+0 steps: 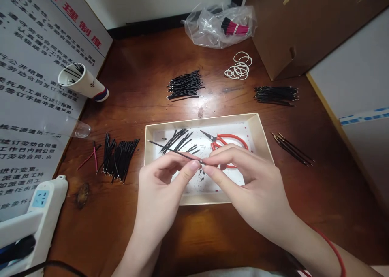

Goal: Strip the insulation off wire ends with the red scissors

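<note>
Both hands meet above a shallow cardboard box [209, 200]. My left hand [167, 184] pinches a thin black wire [165, 148] between thumb and forefinger, its long end pointing up and left. At the wire's near end, the thumb and forefinger of my right hand [252, 180] are pinched together, touching it; the fingertips hide that end. Inside the box lie several short black pieces [179, 141] and, partly behind my right hand, red-handled scissors [232, 137] with dark blades. Small dark and red scraps dot the white box floor.
Around the box lie bundles of black wires at left [120, 159], back [185, 84] and right [276, 95]. Brass-tipped wires [293, 149] lie near the right edge. White rubber bands [241, 68], a plastic bag [203, 30], a tilted paper cup [86, 84] and a power strip [50, 204] surround them.
</note>
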{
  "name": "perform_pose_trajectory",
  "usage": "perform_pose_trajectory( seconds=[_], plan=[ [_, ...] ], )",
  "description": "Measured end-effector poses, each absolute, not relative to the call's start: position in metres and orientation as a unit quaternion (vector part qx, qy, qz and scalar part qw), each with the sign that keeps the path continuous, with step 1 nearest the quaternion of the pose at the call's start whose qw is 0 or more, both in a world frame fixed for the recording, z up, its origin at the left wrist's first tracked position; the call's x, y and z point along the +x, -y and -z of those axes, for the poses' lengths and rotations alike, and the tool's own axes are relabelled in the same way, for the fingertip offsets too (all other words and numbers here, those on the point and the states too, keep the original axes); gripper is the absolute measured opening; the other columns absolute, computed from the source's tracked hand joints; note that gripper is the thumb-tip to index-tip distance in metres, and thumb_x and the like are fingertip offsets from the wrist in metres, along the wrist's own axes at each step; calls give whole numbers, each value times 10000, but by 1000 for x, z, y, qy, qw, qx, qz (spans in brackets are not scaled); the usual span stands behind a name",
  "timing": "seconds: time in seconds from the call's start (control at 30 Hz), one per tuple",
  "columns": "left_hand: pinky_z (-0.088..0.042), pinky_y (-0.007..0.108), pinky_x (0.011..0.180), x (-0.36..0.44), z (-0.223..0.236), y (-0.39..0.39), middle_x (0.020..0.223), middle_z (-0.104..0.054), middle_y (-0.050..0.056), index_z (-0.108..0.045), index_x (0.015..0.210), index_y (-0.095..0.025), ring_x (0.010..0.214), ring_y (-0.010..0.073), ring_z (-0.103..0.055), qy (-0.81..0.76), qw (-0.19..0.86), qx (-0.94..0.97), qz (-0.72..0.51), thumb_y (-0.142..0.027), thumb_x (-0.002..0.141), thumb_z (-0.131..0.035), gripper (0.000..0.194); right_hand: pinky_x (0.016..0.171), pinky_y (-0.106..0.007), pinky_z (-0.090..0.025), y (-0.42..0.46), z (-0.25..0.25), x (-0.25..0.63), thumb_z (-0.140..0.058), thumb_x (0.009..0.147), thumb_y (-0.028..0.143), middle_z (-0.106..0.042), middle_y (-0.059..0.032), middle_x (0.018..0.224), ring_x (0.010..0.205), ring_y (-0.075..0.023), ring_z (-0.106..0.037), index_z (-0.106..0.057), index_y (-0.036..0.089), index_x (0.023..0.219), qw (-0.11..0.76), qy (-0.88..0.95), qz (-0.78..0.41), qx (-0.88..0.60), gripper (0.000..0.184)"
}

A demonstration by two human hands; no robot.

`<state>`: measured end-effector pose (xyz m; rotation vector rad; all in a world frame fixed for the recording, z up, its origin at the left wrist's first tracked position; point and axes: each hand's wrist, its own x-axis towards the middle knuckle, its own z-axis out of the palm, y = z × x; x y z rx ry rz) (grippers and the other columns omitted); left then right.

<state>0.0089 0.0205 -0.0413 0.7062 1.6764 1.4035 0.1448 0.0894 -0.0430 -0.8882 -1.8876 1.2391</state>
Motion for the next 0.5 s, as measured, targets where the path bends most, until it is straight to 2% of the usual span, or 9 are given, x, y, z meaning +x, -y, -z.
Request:
perform_pose_trajectory(
  seconds=[0.13,0.5],
  plan=[
    [-528,189,699,8,41,-21,756,-749,-21,-751,693,-223,732,120,-670,-684,393,287,-544,-165,800,-747,122,706,-240,-531,-95,41,149,-658,852,35,-720,17,784,736,-122,-673,-684,196,806,321,763,-457,-326,170],
    [-457,233,658,5,41,-18,749,-741,-13,-715,691,-212,726,150,-637,-714,362,369,-472,-218,837,-704,147,737,-246,-519,-105,43,158,-614,891,42,-709,-20,839,785,-124,-653,-668,158,890,281,840,-402,-233,128]
  ],
)
